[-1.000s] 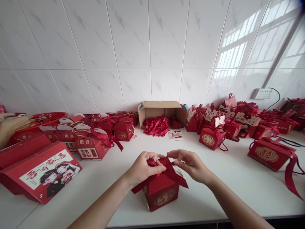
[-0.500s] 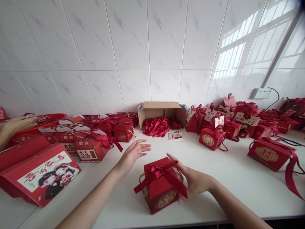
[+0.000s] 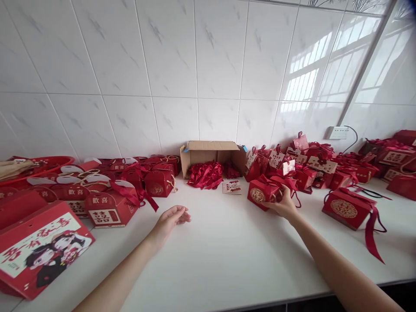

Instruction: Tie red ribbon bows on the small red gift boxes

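My right hand (image 3: pixel 283 203) grips a red gift box (image 3: pixel 258 195) with a round gold emblem, its fingers around the box's right side. The box is at the near left of a cluster of ribboned boxes, against another red box with a cord loop that it partly hides. My left hand (image 3: pixel 170 221) hovers over the white counter (image 3: pixel 208 255), fingers loosely curled and holding nothing. Near it on the left sits a red box with a ribbon and twisted rope handle (image 3: pixel 159 182).
At the back, a cardboard box (image 3: pixel 212 145) holds red ribbons (image 3: pixel 204 174), with printed cards (image 3: pixel 232 187) before it. Red boxes line both sides, including a large one with a cartoon couple (image 3: pixel 48 251). Another person's hand (image 3: pixel 14 169) is by a red basin (image 3: pixel 61 162).
The bow-topped box has left the middle of the counter; my right hand has carried it right and away from me to the other boxes. My left hand's fingers have curled. The view has shifted right.
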Demonstrator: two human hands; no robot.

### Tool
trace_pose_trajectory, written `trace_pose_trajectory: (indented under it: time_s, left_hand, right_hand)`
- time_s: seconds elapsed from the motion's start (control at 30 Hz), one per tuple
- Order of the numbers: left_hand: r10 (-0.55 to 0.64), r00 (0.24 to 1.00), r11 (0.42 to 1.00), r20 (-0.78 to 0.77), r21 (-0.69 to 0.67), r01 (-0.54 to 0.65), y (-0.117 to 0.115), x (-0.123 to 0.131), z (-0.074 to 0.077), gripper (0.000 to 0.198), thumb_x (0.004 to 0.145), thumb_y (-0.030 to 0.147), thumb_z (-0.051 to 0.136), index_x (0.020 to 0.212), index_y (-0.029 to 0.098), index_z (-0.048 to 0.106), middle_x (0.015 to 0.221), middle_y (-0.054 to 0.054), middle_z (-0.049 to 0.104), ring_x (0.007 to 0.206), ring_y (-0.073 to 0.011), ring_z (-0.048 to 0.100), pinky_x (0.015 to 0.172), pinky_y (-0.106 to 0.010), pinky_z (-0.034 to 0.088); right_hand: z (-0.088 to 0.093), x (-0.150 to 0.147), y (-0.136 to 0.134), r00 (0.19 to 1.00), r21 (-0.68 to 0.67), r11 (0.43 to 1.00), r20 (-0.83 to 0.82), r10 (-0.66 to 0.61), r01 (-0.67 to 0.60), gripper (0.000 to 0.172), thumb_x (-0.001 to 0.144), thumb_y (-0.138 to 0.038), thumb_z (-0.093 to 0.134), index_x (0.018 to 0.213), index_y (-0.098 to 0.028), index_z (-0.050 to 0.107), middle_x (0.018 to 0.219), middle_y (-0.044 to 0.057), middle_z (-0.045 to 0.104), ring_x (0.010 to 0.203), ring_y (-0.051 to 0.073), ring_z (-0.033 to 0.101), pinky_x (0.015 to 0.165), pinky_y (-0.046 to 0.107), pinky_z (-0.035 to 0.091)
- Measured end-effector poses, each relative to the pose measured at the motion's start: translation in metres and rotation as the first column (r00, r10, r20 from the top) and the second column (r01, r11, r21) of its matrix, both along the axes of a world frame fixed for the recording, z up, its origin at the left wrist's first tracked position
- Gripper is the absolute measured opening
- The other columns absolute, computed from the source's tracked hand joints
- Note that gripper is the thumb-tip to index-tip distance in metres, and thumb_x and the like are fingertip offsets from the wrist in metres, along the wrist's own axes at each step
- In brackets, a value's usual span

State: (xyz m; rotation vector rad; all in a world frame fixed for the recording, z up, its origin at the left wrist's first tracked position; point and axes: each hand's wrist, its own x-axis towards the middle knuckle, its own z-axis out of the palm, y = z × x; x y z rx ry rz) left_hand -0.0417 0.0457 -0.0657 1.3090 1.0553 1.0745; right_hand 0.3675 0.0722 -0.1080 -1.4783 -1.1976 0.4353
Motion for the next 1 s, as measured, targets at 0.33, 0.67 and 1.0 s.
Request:
trace_pose_trajectory:
  time_s: [0.33,0.67,1.0]
  left_hand:
    - [0.023,0.996,1.000,-0.083,0.023,-0.021,-0.003,0.000,0.001,0.028,0.075,0.047,0.064,0.077,0.019,0.060,0.075,-0.004,0.066,0.080,-0.0214,0.063,0.078,-0.031,0.043]
    - [-0.021,0.991,0.998,-0.133,0.047,0.028,-0.002,-0.002,0.000,0.026,0.079,0.045,0.061,0.078,0.019,0.062,0.071,-0.003,0.063,0.073,-0.0187,0.057,0.071,-0.028,0.039]
    - [-0.040,0.991,0.998,-0.128,0.032,0.044,0.000,-0.004,-0.002,0.026,0.079,0.045,0.061,0.079,0.020,0.061,0.070,-0.001,0.061,0.072,-0.0168,0.054,0.070,-0.028,0.037]
  right_hand:
    - [-0.001,-0.015,-0.016,0.881,-0.042,0.896,0.208,-0.425,0.443,0.107,0.047,-0.057,0.075,0.136,-0.019,0.028,0.137,0.023,0.030,0.128,0.048,0.026,0.100,0.062,0.024]
    - [-0.005,0.005,-0.011,0.809,0.085,0.921,0.453,-0.375,0.380,0.101,0.046,-0.068,0.071,0.125,-0.018,0.031,0.146,0.019,0.019,0.137,0.046,0.005,0.107,0.062,0.013]
    - [-0.008,-0.031,-0.031,0.803,0.126,0.891,0.393,-0.449,0.437,0.104,0.048,-0.061,0.073,0.128,-0.014,0.027,0.143,0.022,0.022,0.133,0.043,0.014,0.108,0.054,0.020]
